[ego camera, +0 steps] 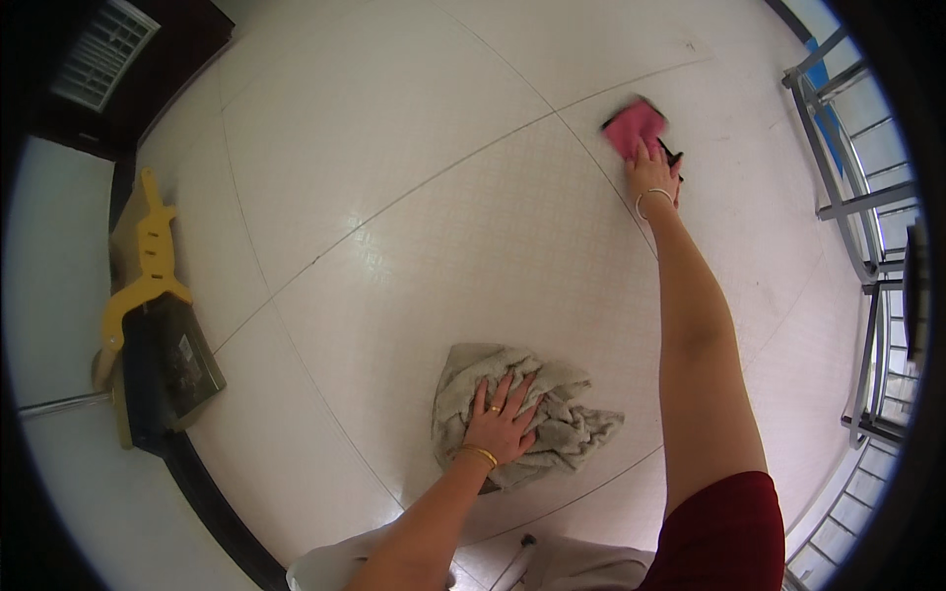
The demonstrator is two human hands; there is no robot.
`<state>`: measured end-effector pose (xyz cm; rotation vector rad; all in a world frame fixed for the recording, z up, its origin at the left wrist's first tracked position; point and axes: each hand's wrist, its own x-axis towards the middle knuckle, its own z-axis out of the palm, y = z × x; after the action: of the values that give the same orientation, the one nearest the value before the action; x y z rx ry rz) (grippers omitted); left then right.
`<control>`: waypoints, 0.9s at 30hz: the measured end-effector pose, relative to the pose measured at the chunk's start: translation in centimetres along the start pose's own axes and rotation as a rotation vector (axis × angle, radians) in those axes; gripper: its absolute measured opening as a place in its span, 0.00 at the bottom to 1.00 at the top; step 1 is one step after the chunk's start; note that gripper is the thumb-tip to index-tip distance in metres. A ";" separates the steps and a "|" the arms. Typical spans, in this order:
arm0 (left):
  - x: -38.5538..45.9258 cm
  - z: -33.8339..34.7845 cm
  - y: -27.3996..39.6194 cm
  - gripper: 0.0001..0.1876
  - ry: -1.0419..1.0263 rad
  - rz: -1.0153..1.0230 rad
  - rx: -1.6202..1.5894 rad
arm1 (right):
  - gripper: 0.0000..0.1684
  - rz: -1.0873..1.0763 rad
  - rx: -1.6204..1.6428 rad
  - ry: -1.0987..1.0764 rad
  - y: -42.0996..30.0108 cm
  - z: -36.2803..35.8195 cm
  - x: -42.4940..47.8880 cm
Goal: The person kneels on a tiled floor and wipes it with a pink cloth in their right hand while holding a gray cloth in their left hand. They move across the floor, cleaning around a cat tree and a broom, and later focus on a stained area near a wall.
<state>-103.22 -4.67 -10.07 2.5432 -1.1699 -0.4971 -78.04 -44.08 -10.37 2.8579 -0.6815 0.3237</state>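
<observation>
My left hand (pixel 502 428) lies flat with spread fingers on a crumpled grey towel (pixel 573 436), which rests on the tiled floor just in front of me. A ring and a gold-coloured bracelet are on that hand and wrist. Stretched far forward and to the right, my right hand (pixel 654 173) has its fingers on a pink cloth (pixel 634 127) with black edges. The cloth is slightly blurred and lies against the floor. Part of it is hidden under the fingers, and a dark piece sticks out on the hand's right side. A pale bangle circles the right wrist.
A dustpan (pixel 188 362) with a yellow-handled brush (pixel 157 244) stands against the wall at left. Metal-framed racks or railings (pixel 842 199) line the right side. A dark door with a vent grille (pixel 107 52) is at upper left. Pale floor tiles (pixel 414 281) with dark joints spread between them.
</observation>
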 end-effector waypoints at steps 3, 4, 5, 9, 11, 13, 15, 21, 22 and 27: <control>-0.4 0.0 -0.2 0.28 -0.019 -0.043 -0.017 | 0.23 -0.082 0.014 -0.265 -4.1 -2.5 -6.8; -1.0 -0.1 -0.7 0.28 -0.022 -0.060 -0.011 | 0.23 -0.295 0.065 -0.180 -5.1 -3.7 -11.2; -1.3 -0.1 -1.0 0.28 -0.026 -0.071 -0.004 | 0.23 -0.503 0.091 -0.083 -5.6 -5.1 -15.5; -1.2 0.2 -1.0 0.29 0.050 -0.035 0.019 | 0.22 -0.884 0.159 -0.217 -0.4 -7.7 -17.8; -0.5 0.1 -0.5 0.29 0.095 -0.010 -0.004 | 0.23 -0.365 0.299 -0.372 4.8 -4.6 -12.4; 0.8 0.4 0.5 0.29 0.135 0.034 -0.010 | 0.20 -0.187 -0.056 0.301 9.7 -0.8 -9.0; 0.0 0.4 -0.2 0.28 0.119 0.022 0.006 | 0.18 0.070 -0.052 -0.350 3.7 -2.6 -10.3; -1.3 0.7 -1.1 0.23 0.047 -0.051 0.022 | 0.23 -0.698 0.267 -0.419 -1.2 -10.2 -31.2; -0.7 0.3 -0.8 0.22 0.119 -0.009 0.002 | 0.23 -0.639 0.270 -0.422 1.1 -9.3 -29.4; 0.3 0.0 0.7 0.22 0.181 0.051 -0.026 | 0.21 -0.054 -0.014 0.034 12.3 -4.4 -22.2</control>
<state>-103.49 -5.37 -9.86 2.4694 -1.1512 -0.2617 -103.77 -44.57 -10.18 2.8444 -0.5973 0.3577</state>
